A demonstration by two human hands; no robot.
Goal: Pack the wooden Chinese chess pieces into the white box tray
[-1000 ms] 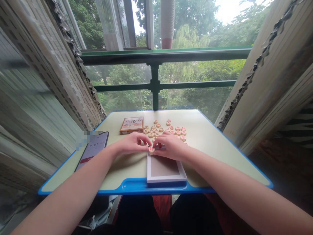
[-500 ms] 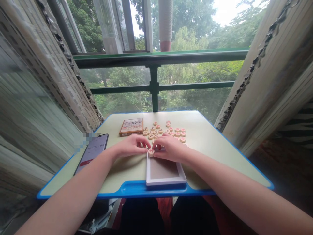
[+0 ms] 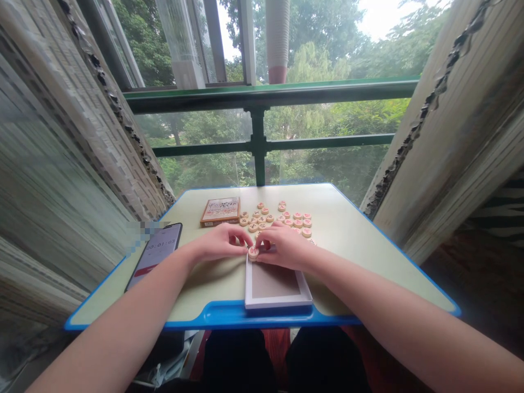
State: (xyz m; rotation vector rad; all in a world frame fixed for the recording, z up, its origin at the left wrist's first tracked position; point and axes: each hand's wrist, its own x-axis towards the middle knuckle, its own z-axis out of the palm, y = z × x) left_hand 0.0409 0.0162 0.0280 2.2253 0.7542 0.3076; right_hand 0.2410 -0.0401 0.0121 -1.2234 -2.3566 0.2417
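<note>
A round wooden Chinese chess piece [image 3: 253, 252] with a red character is pinched between my two hands at the far left corner of a shallow white box tray [image 3: 279, 303]. My left hand [image 3: 221, 243] comes from the left, its thumb and fingertips curled against the piece's edge. From the other side, my right hand [image 3: 284, 246] has its fingers bent onto the same piece, over the tray's far part. The near part of the tray shows a bare grey-brown bottom; its far end is hidden by my right hand.
Several loose chess pieces [image 3: 307, 222] lie beyond my hands, some red, some dark-marked. The printed box lid [image 3: 221, 211] lies at the back left. A phone [image 3: 158, 254] showing a timer rests on the left. The table [image 3: 368, 262] has a blue edge.
Both hands hold nearly the same pose at the chess piece. The phone's timer has moved on by a second, and the view has shifted very slightly.
</note>
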